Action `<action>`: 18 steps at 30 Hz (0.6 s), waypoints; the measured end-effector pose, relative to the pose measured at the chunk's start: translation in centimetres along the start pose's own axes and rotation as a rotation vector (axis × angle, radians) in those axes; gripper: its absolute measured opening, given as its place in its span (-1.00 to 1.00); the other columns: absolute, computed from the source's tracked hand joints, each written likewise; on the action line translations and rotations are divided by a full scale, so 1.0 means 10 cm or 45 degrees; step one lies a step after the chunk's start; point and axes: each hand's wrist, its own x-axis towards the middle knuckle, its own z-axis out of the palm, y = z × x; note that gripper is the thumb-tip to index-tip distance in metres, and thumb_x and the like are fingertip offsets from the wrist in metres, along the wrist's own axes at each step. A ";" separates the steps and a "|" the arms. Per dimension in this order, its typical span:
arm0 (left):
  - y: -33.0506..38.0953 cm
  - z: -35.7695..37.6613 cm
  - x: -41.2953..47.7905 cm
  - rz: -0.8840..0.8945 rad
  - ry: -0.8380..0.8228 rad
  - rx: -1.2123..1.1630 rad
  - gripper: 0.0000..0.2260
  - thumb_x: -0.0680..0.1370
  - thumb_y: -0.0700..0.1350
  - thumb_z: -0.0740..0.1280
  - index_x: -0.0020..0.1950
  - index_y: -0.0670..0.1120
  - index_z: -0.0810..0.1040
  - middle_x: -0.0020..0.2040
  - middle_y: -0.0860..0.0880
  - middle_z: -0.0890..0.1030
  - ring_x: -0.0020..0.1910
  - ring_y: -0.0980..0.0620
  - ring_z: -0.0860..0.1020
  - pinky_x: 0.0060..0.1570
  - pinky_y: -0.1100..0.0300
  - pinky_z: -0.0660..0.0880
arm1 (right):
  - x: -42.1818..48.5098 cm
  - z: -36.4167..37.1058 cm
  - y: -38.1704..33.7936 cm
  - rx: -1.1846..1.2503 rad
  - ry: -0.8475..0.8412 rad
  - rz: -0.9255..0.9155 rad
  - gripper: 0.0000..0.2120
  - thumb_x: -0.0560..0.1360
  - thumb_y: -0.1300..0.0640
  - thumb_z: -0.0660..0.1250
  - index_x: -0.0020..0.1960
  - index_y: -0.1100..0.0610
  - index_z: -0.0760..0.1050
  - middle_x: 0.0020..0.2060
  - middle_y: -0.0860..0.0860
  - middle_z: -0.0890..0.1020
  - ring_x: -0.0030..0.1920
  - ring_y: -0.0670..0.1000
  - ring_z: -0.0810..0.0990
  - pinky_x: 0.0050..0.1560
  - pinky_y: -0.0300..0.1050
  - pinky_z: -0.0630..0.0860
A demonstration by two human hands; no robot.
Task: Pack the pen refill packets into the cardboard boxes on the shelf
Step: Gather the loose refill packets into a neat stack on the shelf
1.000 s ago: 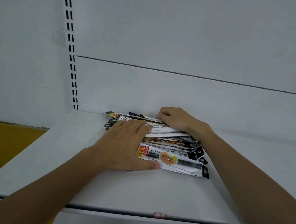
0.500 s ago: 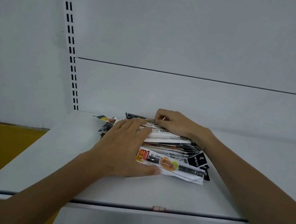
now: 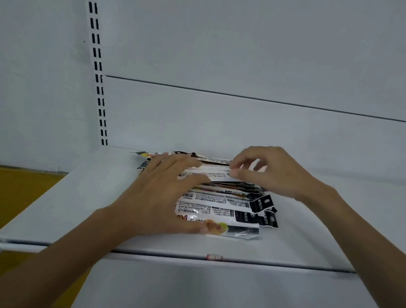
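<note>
Two hands, left hand spread flat on packet pile, right hand pinching top packet

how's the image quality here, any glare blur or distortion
Head view: soft, even light; faint glare on the front packet; print on the packets too soft to read; the slotted upright leans, likely wide-angle distortion.

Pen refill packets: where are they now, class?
Head view, centre: the pen refill packets lie piled on the white shelf by its back panel, under the left hand and right hand.
</note>
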 end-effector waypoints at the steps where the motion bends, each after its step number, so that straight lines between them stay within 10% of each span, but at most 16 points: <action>1: 0.02 0.00 -0.02 0.047 0.043 -0.006 -0.44 0.37 0.41 0.16 0.18 0.08 0.51 0.21 0.00 0.49 0.22 0.03 0.38 0.25 0.11 0.26 | -0.08 0.03 -0.02 -0.007 -0.001 -0.027 -0.88 0.38 -0.01 0.45 -0.12 -0.01 0.62 -0.16 -0.14 0.62 -0.15 -0.17 0.54 -0.07 -0.23 0.48; 6: 0.16 0.04 -0.08 0.232 0.081 0.032 -0.81 0.47 0.02 0.20 -0.06 0.09 0.59 -0.09 0.09 0.59 -0.15 0.07 0.50 -0.25 0.19 0.43 | -0.27 0.12 0.08 -0.262 -0.064 -0.083 -0.83 0.38 -0.01 0.45 -0.04 -0.03 0.61 -0.08 -0.10 0.56 -0.04 -0.16 0.49 -0.01 -0.32 0.38; 12: 0.23 -0.03 -0.12 0.117 -0.039 -0.068 -0.63 0.42 0.24 0.18 0.02 0.04 0.57 -0.07 0.10 0.56 -0.08 0.13 0.47 -0.14 0.33 0.35 | -0.28 0.17 0.08 -0.112 0.179 0.045 -0.93 0.38 0.11 0.47 -0.17 0.09 0.63 -0.09 0.01 0.61 -0.06 -0.03 0.56 -0.02 -0.26 0.41; 18: 0.25 -0.09 -0.15 0.020 -0.122 -0.133 -0.79 0.52 -0.03 0.28 0.15 0.01 0.53 -0.16 0.19 0.37 -0.12 0.15 0.39 -0.22 0.44 0.23 | -0.34 0.02 0.02 0.479 0.172 0.305 -0.93 0.33 0.16 0.49 -0.21 0.14 0.65 -0.16 0.21 0.66 -0.16 0.03 0.56 -0.05 -0.10 0.44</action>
